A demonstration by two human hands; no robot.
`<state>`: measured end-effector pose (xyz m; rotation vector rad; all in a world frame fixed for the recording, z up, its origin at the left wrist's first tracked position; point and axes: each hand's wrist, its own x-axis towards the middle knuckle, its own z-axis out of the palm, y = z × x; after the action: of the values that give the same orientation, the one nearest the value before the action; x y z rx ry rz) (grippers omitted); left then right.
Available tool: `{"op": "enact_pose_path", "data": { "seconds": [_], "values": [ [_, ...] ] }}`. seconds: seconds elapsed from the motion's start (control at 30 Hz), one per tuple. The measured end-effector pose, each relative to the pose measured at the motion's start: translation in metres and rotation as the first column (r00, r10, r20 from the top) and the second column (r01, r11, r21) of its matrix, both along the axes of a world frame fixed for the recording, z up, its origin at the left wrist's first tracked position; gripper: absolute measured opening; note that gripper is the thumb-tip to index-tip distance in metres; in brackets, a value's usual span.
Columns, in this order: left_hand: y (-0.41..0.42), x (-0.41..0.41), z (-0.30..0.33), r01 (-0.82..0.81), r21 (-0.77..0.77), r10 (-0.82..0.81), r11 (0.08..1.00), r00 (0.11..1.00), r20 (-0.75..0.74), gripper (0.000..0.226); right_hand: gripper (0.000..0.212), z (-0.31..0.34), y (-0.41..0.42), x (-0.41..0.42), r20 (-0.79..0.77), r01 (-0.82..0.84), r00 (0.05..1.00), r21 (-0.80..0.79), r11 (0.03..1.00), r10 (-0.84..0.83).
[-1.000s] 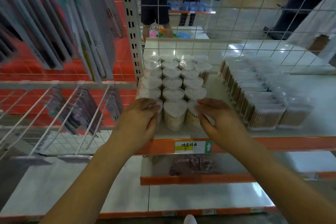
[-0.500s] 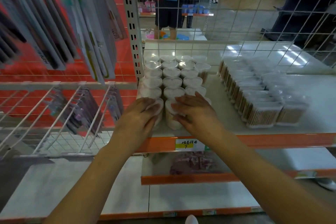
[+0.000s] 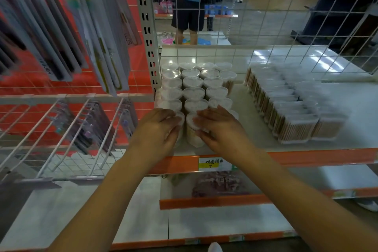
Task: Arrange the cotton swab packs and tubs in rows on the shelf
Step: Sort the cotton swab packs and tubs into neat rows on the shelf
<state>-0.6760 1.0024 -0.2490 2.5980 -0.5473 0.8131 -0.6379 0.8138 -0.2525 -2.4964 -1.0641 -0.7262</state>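
- shelf [image 3: 255,129]: white deck, orange front lip with a price tag [image 3: 212,163]; upright post [image 3: 148,26] bounds its left end, wire grid [image 3: 286,16] stands behind
- tubs [image 3: 193,88]: heart-lidded clear tubs of cotton swabs, upright, packed in about three columns running from the front edge back toward the grid; left column sits just beside the post; a fourth short column shows only at the back
- packs [image 3: 286,104]: rectangular clear packs of wooden-stick swabs in two rows on the right half, front ones near the front edge; blurred, count unclear
- open room: bare deck strip between tubs and packs; bare deck right of the packs to the shelf's right end; thin bare margin along the front edge
- left hand [image 3: 157,131]: at front-left corner of the tub block; fingers curled round the front-left tub [image 3: 181,117], mostly hiding it
- right hand [image 3: 221,127]: fingers on the lid and thumb on the side of the front-middle tub [image 3: 193,137], gripping it; the front-right tub is mostly hidden behind this hand
- the two held tubs stand just beside each other; whether touching, cannot tell
- lower shelf [image 3: 204,203]: holds a dark blurred pack [image 3: 218,186]
- left bay: hanging carded goods [image 3: 71,26] over wire hooks [image 3: 61,129]
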Motion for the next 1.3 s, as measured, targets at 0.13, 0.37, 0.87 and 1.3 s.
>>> {"op": "enact_pose_path", "data": {
  "seconds": [0.13, 0.37, 0.87, 1.3],
  "values": [
    [-0.004, 0.005, 0.009, 0.011, 0.049, -0.01, 0.999, 0.999, -0.033, 0.033, 0.03, 0.001, -0.001, -0.001, -0.027, -0.015, 1.0, -0.006, 1.0, 0.015],
    [-0.012, 0.032, 0.038, 0.049, 0.012, -0.048, 0.999, 0.996, -0.081, 0.037, 0.038, 0.029, -0.019, 0.013, -0.293, 0.069, 0.956, 0.196, 0.978, -0.009],
    [-0.082, 0.148, 0.045, -0.075, 0.139, 0.125, 0.987, 0.91, -0.394, 0.032, 0.047, 0.027, -0.063, 0.175, -0.508, 0.382, 0.791, -0.024, 0.924, -0.34],
    [-0.095, 0.154, 0.045, -0.151, 0.148, 0.198, 0.977, 0.902, -0.383, 0.031, 0.016, 0.024, -0.062, 0.186, -0.439, 0.327, 0.849, -0.002, 0.945, -0.295]
  ]
}}
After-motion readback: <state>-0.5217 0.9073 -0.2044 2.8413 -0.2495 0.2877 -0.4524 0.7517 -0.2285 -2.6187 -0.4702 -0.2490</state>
